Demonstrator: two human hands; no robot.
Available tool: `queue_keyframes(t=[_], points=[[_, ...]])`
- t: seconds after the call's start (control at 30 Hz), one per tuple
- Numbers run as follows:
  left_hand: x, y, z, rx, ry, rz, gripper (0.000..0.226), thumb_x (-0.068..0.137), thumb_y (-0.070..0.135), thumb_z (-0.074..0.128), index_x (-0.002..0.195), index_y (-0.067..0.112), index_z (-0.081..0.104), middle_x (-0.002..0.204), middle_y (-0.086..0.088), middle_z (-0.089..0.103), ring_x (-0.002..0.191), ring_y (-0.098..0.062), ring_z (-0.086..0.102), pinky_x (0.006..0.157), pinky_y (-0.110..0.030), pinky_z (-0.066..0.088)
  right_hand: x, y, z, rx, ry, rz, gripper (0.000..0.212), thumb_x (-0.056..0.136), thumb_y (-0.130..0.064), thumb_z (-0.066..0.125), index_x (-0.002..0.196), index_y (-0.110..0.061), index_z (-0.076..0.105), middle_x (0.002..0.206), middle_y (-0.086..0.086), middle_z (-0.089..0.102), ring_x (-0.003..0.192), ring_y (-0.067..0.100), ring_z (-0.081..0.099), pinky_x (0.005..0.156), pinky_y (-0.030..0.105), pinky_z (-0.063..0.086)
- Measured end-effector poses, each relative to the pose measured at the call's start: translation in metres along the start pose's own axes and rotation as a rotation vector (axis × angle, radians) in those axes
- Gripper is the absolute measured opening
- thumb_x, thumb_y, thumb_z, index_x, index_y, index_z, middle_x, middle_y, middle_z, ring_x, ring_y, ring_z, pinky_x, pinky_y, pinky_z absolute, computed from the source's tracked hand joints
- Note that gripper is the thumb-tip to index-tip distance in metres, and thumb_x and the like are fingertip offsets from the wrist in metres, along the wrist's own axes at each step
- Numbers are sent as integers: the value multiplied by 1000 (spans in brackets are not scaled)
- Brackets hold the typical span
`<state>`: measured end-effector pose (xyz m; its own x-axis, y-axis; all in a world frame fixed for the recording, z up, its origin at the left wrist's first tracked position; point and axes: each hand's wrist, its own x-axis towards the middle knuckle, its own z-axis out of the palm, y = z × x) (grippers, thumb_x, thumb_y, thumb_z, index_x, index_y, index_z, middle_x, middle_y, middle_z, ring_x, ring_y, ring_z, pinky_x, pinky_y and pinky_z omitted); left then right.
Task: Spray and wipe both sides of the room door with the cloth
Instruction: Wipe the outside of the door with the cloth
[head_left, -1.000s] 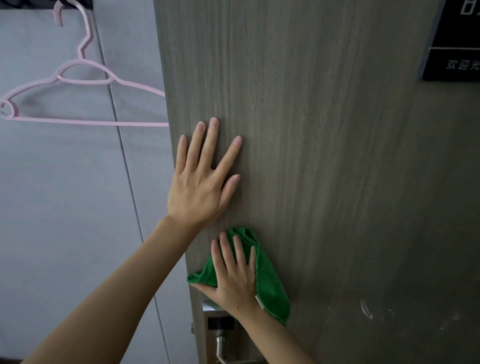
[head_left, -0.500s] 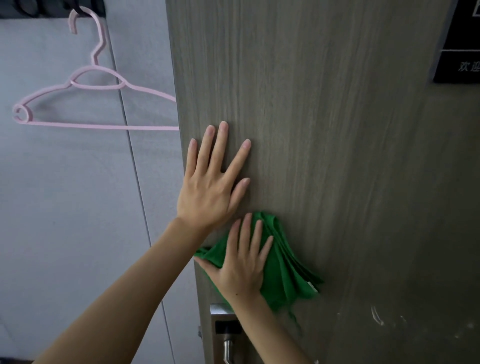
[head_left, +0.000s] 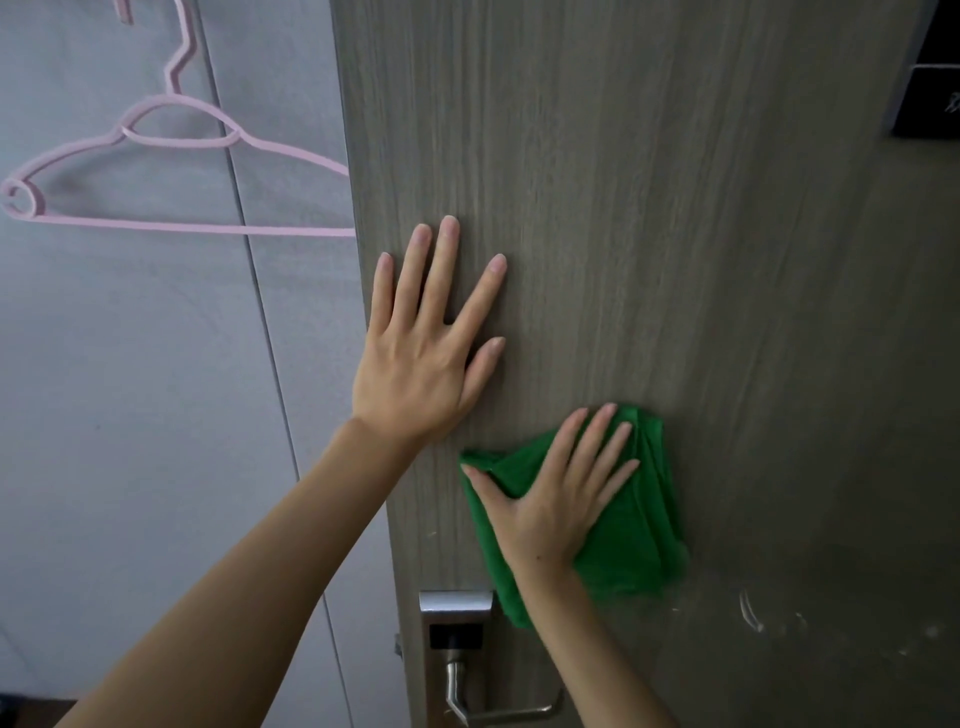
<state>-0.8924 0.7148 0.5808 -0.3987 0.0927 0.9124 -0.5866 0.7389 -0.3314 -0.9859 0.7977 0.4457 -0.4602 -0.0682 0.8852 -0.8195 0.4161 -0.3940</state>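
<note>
Currently the green cloth (head_left: 631, 530) lies flat against the face of the wood-grain door (head_left: 649, 234), directly under the right hand (head_left: 558, 499). It sits below and to the right of the left hand (head_left: 423, 358), just above and to the right of the lock plate (head_left: 456, 618). Folds of the cloth extend past the fingertips at the top and well beyond the hand on the right side; a corner projects to the left past the thumb.

Right hand: palm down on the cloth, fingers straight and spread, pointing up and slightly right, thumb extended to the left. The hand presses the cloth to the door without curling round it. The forearm enters from the bottom edge of the view.

Left hand: flat on the bare door near its left edge, fingers straight and fanned upward, thumb angled to the right. It holds nothing. The forearm runs up from the lower left corner.

Below the lock plate, a metal lever handle (head_left: 498, 709) projects to the right. White streaks (head_left: 748, 610) mark the door surface to the lower right of the cloth. A dark sign (head_left: 930, 88) is fixed at the upper right. Left of the door edge, a pink hanger (head_left: 171, 156) hangs before a grey panelled wall (head_left: 130, 389).
</note>
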Motion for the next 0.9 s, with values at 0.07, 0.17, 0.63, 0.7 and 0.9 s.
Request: queue_keyframes(t=[0.07,0.17,0.63,0.7,0.9], points=[[0,0,0,1,-3,-2,55,102,44,34,150,16,32,154,-26,24,143,-40,15,118,-51,8,-5,-21,6,-13,-14,-51,110,77,-84,35,153,-12,3,161,6,-6,148,30,-2,118,53,1],[1,1,-1,-5,-8,-7,55,102,43,35,150,16,32,154,-26,24,143,-40,15,118,-51,9,-26,-38,14,-74,-89,-267,103,75,-81,42,147,-10,24,156,11,17,147,30,8,117,51,1],[0,2,-2,12,-3,-10,55,101,40,40,149,14,34,152,-29,27,142,-43,20,118,-52,10,-29,135,-7,-123,6,-223,96,81,-82,31,151,-19,17,162,-1,-1,148,24,1,116,50,4],[1,2,-1,17,0,-8,55,101,41,39,149,14,33,152,-29,26,142,-44,20,118,-52,9,-26,143,-9,-111,13,-145,100,81,-82,32,154,-19,9,162,2,-3,148,28,-1,116,53,3],[0,2,0,21,-3,-8,57,102,43,35,150,14,31,153,-30,24,142,-44,17,118,-51,4,-38,69,4,-98,-43,-294,101,80,-81,35,152,-13,12,161,8,-4,148,29,0,118,52,0]])
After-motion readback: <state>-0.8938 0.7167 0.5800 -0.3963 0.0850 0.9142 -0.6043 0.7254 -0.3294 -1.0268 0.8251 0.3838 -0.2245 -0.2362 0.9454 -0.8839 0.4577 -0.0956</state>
